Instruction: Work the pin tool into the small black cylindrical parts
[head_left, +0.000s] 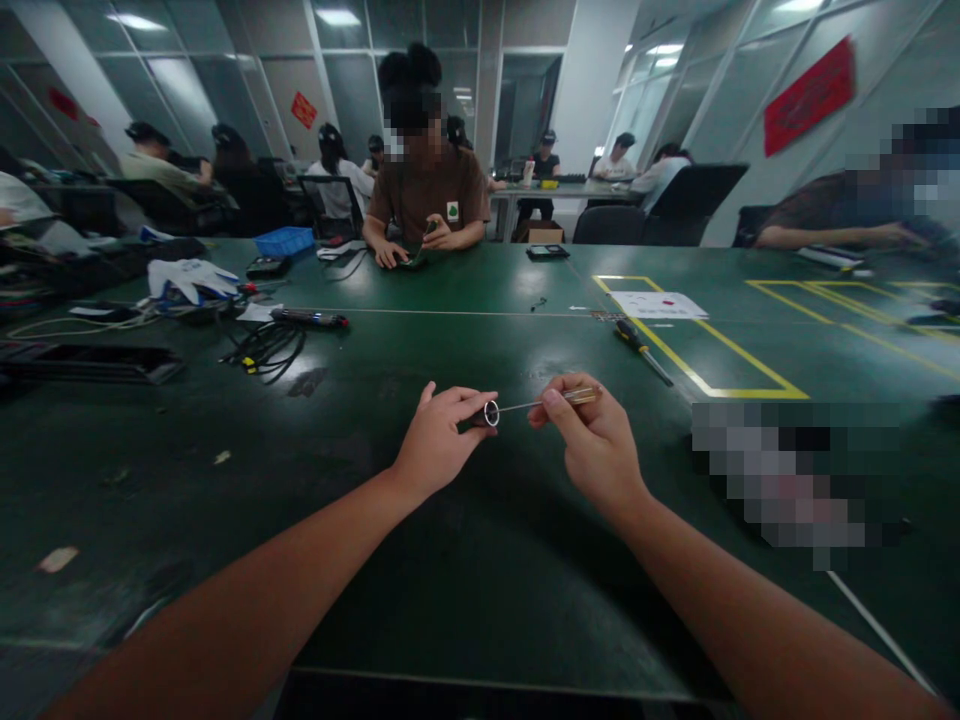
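Between the fingers and thumb of my left hand (439,440) sits a small dark round part (490,414) with a bright ring at its open end, facing right. My right hand (592,435) grips a screwdriver (580,397) by its yellowish clear handle. Its thin metal shaft points left and the tip reaches the ringed end of the part; whether it goes inside I cannot tell. Both hands are held just above the green table (465,570). A second screwdriver (641,350), black and yellow, lies beyond my right hand.
White gloves (191,280), a coil of black cable (266,345) and a dark pen-shaped tool (309,318) lie at the left. A paper sheet (660,305) lies by yellow tape marks (757,393). Across the table a person in a brown shirt (427,190) handles a small item.
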